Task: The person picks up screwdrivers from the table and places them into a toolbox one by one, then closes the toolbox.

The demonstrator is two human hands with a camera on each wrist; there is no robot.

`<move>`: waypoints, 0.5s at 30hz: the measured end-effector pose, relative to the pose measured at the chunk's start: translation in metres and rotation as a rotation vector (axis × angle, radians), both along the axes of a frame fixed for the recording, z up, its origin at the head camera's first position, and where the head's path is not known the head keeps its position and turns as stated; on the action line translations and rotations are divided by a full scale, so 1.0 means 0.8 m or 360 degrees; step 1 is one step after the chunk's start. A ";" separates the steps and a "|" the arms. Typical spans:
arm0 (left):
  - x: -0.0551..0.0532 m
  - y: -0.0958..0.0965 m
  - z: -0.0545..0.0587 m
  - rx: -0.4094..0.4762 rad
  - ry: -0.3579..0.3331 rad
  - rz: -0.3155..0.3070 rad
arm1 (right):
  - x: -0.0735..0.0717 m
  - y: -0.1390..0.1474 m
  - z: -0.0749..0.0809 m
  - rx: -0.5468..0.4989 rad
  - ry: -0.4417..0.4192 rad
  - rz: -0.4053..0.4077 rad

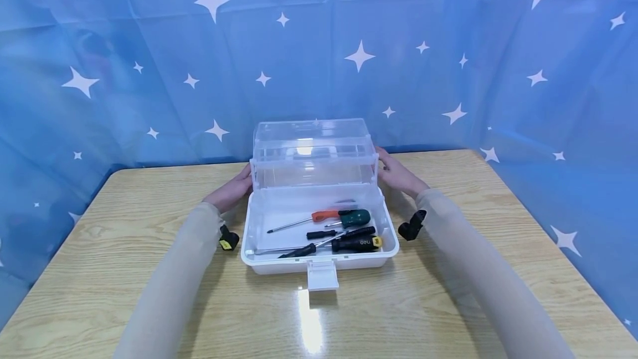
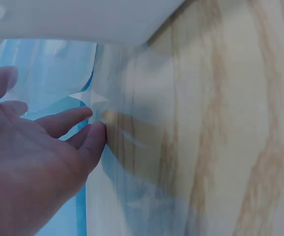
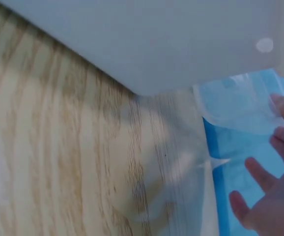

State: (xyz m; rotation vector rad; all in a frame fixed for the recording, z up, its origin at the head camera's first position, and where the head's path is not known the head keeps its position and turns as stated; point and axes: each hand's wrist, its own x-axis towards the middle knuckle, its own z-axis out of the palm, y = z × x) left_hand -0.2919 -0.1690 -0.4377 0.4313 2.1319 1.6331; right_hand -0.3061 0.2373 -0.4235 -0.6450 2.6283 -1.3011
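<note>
A white toolbox (image 1: pixel 319 263) stands on the table with its clear lid (image 1: pixel 314 173) tipped up and back. Inside lie several screwdrivers, among them one with an orange handle (image 1: pixel 325 215), one with a green handle (image 1: pixel 355 217) and a black one with a yellow end (image 1: pixel 356 244). My left hand (image 1: pixel 232 190) is at the lid's left side, fingers loosely extended, thumb overlapping the lid in the left wrist view. On the opposite side, my right hand (image 1: pixel 399 173) has its thumb and forefinger right at the lid's edge, with the other fingers spread apart.
A wooden table (image 1: pixel 124 237) carries the toolbox, whose front latch (image 1: pixel 322 276) hangs down. Behind the table's far edge hangs a blue curtain (image 1: pixel 309 87) with white stars. Black wrist cameras sit beside the box near both sleeves.
</note>
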 end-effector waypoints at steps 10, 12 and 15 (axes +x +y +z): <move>0.004 -0.005 0.005 -0.0024 0.0192 0.0049 | 0.008 -0.004 0.004 -0.0107 0.0185 -0.0075; 0.005 -0.008 0.007 -0.0008 0.0204 0.0058 | 0.015 -0.007 0.012 -0.0105 0.0197 -0.0089; 0.008 -0.012 0.014 0.0010 0.0223 0.0099 | 0.017 -0.008 0.016 -0.0147 0.0206 -0.0105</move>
